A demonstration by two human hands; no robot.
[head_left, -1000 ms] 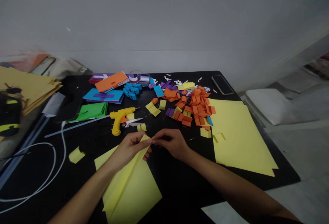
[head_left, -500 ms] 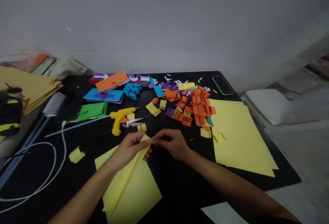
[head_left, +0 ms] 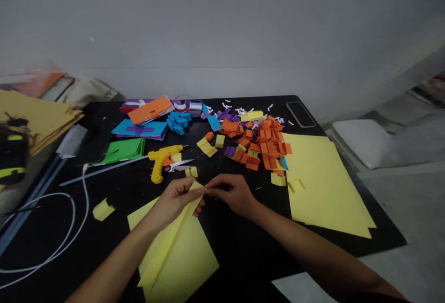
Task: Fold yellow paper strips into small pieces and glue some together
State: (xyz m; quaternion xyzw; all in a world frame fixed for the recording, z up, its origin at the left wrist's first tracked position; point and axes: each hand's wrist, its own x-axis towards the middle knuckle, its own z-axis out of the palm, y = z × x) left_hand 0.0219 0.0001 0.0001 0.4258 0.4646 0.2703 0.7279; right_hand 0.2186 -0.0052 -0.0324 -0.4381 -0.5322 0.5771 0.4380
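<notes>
A folded yellow paper sheet (head_left: 181,256) lies on the black table (head_left: 243,252) in front of me. My left hand (head_left: 177,201) pinches its far corner, fingers closed on the paper. My right hand (head_left: 231,194) meets it from the right, fingers pinched at the same corner tip. A yellow glue gun (head_left: 162,159) and scissors (head_left: 179,166) lie just beyond my hands.
A large yellow sheet (head_left: 323,187) lies at the right. Several orange paper pieces (head_left: 264,147) are heaped behind it, with purple, blue and yellow scraps. Stacked coloured sheets (head_left: 139,129) sit at back left, a phone (head_left: 301,114) at back right, a white cable (head_left: 69,228) at left.
</notes>
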